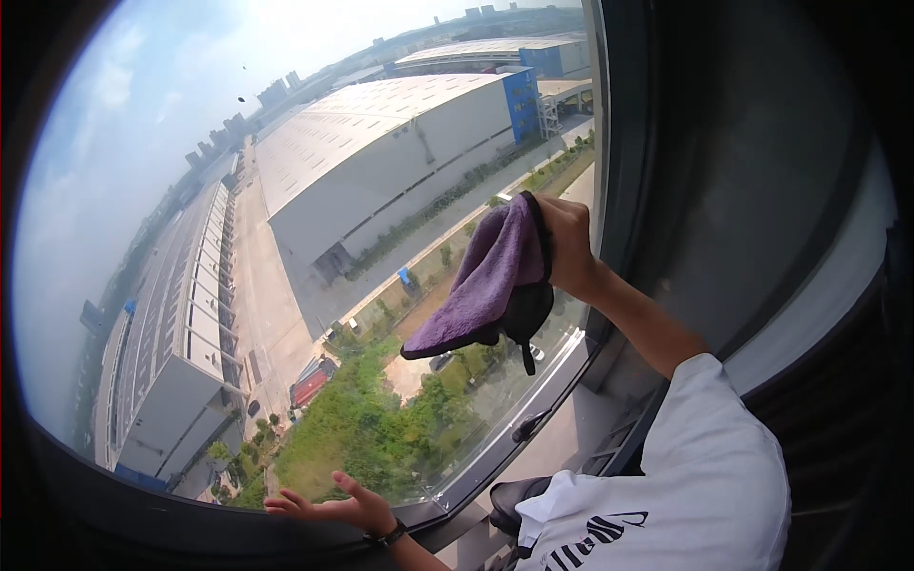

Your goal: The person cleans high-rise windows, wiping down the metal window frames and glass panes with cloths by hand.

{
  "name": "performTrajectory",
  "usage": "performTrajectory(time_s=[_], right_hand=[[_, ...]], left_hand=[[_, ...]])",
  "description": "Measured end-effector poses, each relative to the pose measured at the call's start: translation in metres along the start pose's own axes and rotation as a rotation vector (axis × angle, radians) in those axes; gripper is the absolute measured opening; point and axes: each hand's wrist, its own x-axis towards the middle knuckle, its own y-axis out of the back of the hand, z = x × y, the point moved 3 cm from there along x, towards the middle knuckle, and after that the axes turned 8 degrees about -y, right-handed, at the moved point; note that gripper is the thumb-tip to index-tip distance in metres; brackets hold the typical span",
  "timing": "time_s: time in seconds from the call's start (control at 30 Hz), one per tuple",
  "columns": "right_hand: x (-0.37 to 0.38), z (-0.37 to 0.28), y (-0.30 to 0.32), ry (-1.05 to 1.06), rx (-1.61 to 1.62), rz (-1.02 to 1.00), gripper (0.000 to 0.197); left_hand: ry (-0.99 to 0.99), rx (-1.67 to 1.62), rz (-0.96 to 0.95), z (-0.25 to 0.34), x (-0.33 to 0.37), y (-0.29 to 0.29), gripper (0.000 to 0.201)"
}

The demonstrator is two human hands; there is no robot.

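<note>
My right hand [568, 238] is raised in front of the window, fingers closed on the top edge of a purple cleaning cloth [490, 276]. Black edging runs round the cloth, and a small black loop dangles from its lower side. The cloth hangs in folds with one corner stretched out to the left; whether it touches the glass [381, 219], I cannot tell. Low down on the left, my left hand [333, 504] is empty, its fingers spread and thumb lifted, near the window's bottom edge. A dark band circles that wrist.
A dark window frame [624, 171] stands on the right, with a lower rail running under the glass. On that rail sits a black window handle [529, 425]. Through the pane show large pale warehouses [381, 143], roads and trees far below.
</note>
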Motion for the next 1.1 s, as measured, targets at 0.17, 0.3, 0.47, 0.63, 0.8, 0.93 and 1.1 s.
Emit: performTrajectory(time_s=[0.17,0.3,0.47,0.63,0.8,0.93,1.1], right_hand=[[-0.016,0.129,0.012,-0.368,0.561,0.283,0.011],[-0.074,0.112,0.014,-0.342,0.035,0.310,0.015],[-0.014,0.139,0.065,-0.259,-0.104,0.189,0.018],[-0.042,0.122,0.048,-0.300,0.057,0.179,0.014],[-0.083,0.158,0.050,-0.454,-0.090,0.124,0.015],[-0.016,0.135,0.069,-0.282,0.150,0.202,0.018],[-0.091,0.123,0.038,-0.286,-0.096,0.047,0.009]], left_hand=[[-0.004,0.002,-0.014,0.036,0.012,-0.004,0.096],[-0.016,0.135,-0.145,0.067,0.021,-0.012,0.111],[-0.110,0.052,-0.076,0.091,0.022,-0.031,0.117],[-0.098,0.062,-0.083,0.102,0.027,-0.022,0.111],[-0.126,0.055,-0.100,0.111,0.027,-0.030,0.104],[-0.125,0.110,-0.111,0.097,0.026,-0.024,0.103],[-0.158,0.040,-0.066,0.099,0.022,-0.038,0.098]])
